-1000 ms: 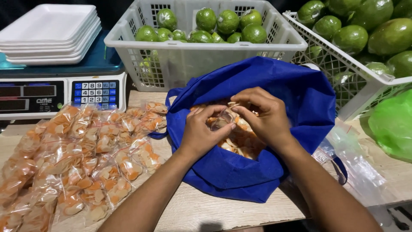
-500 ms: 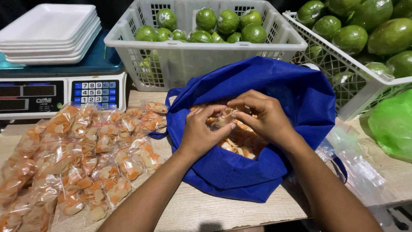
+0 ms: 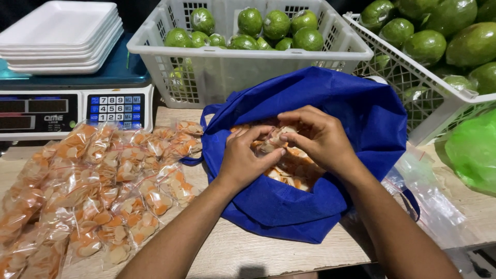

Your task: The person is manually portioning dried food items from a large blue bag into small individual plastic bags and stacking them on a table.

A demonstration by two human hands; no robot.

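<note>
Fingers [image 3: 281, 138] of both hands pinch one small clear packet [image 3: 271, 142] above the open blue bag [image 3: 356, 119]; since a moment ago they have barely shifted. Left of the bag, filled packets [image 3: 93, 181] cover the worktop [image 3: 248, 253].

The blue bag [image 3: 330, 119] looks like soft, matt woven cloth, creased where it sags, and the small packets [image 3: 103, 181] beside it are clear, glossy plastic film that catches the light. The desk [image 3: 248, 253] shows pale, matt wood grain. The baskets [image 3: 248, 57] are hard white plastic lattice, the stacked trays [image 3: 57, 31] smooth white foam.
</note>
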